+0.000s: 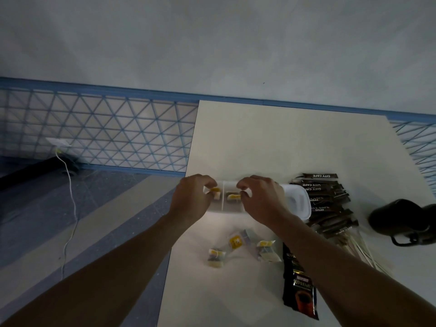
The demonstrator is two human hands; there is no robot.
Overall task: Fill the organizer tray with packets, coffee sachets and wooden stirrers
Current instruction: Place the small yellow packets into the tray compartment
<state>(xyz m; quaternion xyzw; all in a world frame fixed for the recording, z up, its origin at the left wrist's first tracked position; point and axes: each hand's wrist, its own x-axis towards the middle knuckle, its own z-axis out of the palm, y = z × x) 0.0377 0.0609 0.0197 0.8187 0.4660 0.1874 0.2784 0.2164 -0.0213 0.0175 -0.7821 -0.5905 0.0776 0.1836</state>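
White tray (pixel 296 202) by table (pixel 283 142) edge; left hand (pixel 191 199), right hand (pixel 262 199) pinch packets (pixel 233 197).

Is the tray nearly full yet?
Barely started; nothing looks finished yet. The left hand and right hand each pinch a packet inside the tray. Left on the table: three loose packets, the sugar sticks, coffee sachets and stirrers.

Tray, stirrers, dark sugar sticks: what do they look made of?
Organizer tray: likely plastic, translucent white and matte; the divider wall shows through and the corners are rounded, as if moulded. Stirrers: wood, it seems; pale, thin, dull sticks. Sugar sticks: probably printed paper or film, dark brown with white lettering; the dim light leaves it open.
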